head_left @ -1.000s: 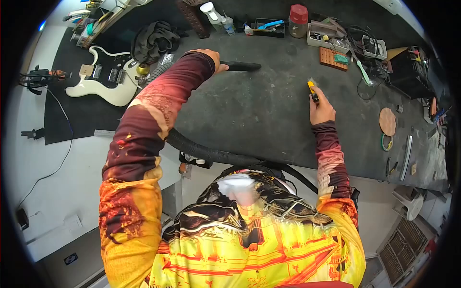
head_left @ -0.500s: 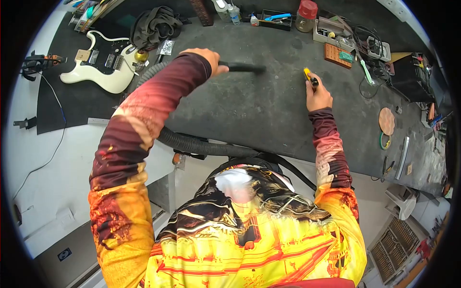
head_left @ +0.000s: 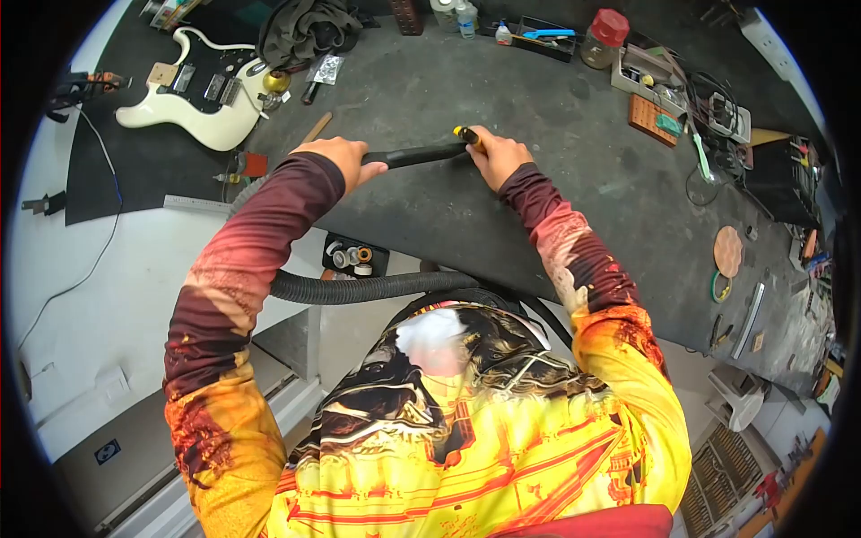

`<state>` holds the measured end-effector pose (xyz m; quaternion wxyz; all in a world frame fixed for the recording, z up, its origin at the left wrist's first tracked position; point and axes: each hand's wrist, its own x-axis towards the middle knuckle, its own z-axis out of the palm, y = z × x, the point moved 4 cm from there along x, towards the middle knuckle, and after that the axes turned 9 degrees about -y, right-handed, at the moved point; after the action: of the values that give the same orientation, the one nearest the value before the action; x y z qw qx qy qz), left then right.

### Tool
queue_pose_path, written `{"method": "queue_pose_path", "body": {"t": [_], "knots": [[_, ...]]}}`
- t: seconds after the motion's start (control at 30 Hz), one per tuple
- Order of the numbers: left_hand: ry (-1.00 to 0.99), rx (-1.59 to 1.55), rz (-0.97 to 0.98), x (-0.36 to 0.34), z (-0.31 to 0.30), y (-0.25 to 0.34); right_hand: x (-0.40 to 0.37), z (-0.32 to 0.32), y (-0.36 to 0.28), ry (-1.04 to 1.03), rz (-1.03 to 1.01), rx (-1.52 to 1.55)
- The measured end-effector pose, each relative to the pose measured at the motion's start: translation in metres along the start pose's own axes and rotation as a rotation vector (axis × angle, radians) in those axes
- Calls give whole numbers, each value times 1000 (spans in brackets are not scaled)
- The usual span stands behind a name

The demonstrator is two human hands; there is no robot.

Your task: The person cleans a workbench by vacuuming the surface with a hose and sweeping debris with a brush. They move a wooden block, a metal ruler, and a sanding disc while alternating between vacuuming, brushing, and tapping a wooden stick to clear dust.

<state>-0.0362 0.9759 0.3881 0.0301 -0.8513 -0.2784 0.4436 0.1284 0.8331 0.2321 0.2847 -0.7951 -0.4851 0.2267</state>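
A black tube [head_left: 417,155], the nozzle end of a ribbed hose [head_left: 359,288], lies across the space between my hands over the dark worktop. My left hand [head_left: 342,160] is closed around its left part, with the thumb pointing right. At the tube's right end is my right hand [head_left: 496,158], its fingers wrapped round a small yellow and black tool [head_left: 465,135]. The fingers of this hand are at the tube's tip; whether they touch it is hard to see.
A white guitar body [head_left: 211,119] lies on a black mat at the left. Along the back are a dark cloth [head_left: 309,32], bottles [head_left: 466,18], a black tray [head_left: 541,46] and a red-lidded jar [head_left: 604,40]. A brown block [head_left: 653,120] and cables are at the right.
My right hand has moved left to the tube's tip with the yellow tool. My left hand has shifted left and slightly down, carrying the tube. The camera view has shifted a little.
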Motion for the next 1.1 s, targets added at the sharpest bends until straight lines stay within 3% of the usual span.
{"method": "queue_pose_path", "body": {"t": [0.03,0.17,0.27,0.43,0.5,0.63,0.67,0.83,0.9,0.97,1.1], "knots": [[15,-28,-23,-3,4,-9,2,0,-6,-81,-13,-12],[-13,-68,-65,-11,23,-22,28,-46,29,195,84,29],[-3,-107,-87,-9,35,-31,42,-46,40,200,167,-21],[28,-159,-92,-5,58,-54,19,2,4,-60,20,-33],[54,-173,-93,2,55,-65,14,-10,23,69,-21,192],[117,-192,-28,36,34,-75,25,-60,45,447,163,205],[165,-190,-20,51,24,-81,38,-62,54,453,262,104],[180,-234,76,90,19,-103,76,-17,38,340,318,34],[420,-156,203,92,48,-113,56,8,8,230,242,34],[136,-285,192,80,65,-129,23,27,-16,96,226,52],[98,-391,154,70,106,-168,-32,37,-15,200,82,316]]}}
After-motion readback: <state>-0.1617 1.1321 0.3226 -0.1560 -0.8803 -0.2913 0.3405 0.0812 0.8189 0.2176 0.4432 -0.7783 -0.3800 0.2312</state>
